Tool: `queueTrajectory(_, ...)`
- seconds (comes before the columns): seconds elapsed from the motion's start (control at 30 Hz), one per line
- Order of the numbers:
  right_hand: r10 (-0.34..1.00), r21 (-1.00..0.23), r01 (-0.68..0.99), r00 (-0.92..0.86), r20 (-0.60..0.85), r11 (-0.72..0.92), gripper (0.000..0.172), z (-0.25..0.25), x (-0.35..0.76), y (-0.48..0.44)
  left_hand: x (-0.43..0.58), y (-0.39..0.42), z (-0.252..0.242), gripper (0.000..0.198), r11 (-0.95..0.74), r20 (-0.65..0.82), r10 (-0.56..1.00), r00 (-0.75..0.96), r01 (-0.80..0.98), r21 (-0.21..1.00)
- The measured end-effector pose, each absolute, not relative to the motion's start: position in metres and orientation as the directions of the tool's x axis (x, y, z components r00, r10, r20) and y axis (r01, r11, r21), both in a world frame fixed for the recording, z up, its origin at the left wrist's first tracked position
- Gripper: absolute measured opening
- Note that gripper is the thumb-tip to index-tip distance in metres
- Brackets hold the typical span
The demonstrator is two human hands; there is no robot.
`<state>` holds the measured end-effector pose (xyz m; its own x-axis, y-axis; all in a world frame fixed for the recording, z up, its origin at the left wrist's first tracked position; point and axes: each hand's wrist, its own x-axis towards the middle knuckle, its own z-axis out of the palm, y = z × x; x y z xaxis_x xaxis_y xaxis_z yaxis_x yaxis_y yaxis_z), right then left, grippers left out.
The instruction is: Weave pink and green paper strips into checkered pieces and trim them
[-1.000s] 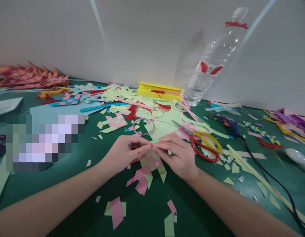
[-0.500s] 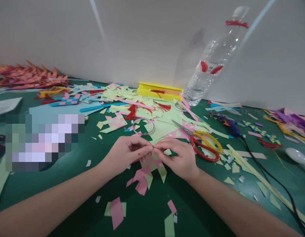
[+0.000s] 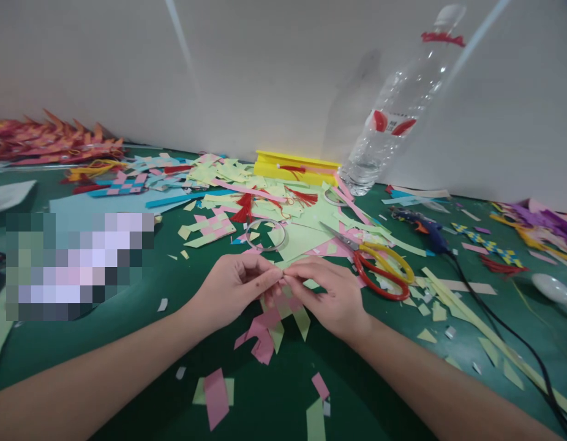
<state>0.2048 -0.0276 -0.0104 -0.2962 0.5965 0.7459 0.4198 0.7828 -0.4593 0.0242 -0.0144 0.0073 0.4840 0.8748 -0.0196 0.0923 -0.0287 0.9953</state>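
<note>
My left hand point(image 3: 240, 285) and my right hand point(image 3: 332, 291) meet at the middle of the table, thumbs and forefingers pinched together. Between the fingertips is the upper end of a woven paper piece point(image 3: 287, 303) in pink and pale green strips. The fingers cover its top, so the exact spot they grip is hidden. Its loose strip ends spread out below, with pink strips point(image 3: 260, 343) at the left. Just beyond the hands lies a clear ring point(image 3: 266, 235). Scissors point(image 3: 385, 269) with red and yellow handles rest open-bladed near my right hand.
A plastic bottle point(image 3: 394, 116) leans by the wall next to a yellow folded strip point(image 3: 297, 169). Red tassels point(image 3: 243, 205) lie on paper scraps. At the right are a glue gun point(image 3: 421, 229) with a black cord and a white spoon point(image 3: 553, 288). A blurred-out object point(image 3: 81, 263) lies left.
Both hands keep their pinch and have shifted very slightly left. The view has also moved a little; nothing else visibly differs.
</note>
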Motion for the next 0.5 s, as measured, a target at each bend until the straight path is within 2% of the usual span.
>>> queueTrajectory(0.2,0.586,-0.428,0.456,-0.294,0.755,0.780,0.012,-0.0117,0.2035,-0.0292,0.0244,-0.0157,0.0078,0.025,-0.022,-0.050,0.891,0.452,0.153,0.988)
queueTrajectory(0.4,0.648,-0.501,0.467,-0.230,0.726,0.728,0.012,-0.0112,0.1999,-0.0332,0.0265,-0.0186,0.0069,0.028,-0.020,-0.044,0.905,0.422,0.145,0.989)
queueTrajectory(0.5,0.704,-0.579,0.446,-0.190,0.684,0.683,0.012,-0.0089,0.1977,-0.0357,0.0266,-0.0196,0.0068,0.029,-0.037,-0.028,0.907,0.421,0.145,0.989)
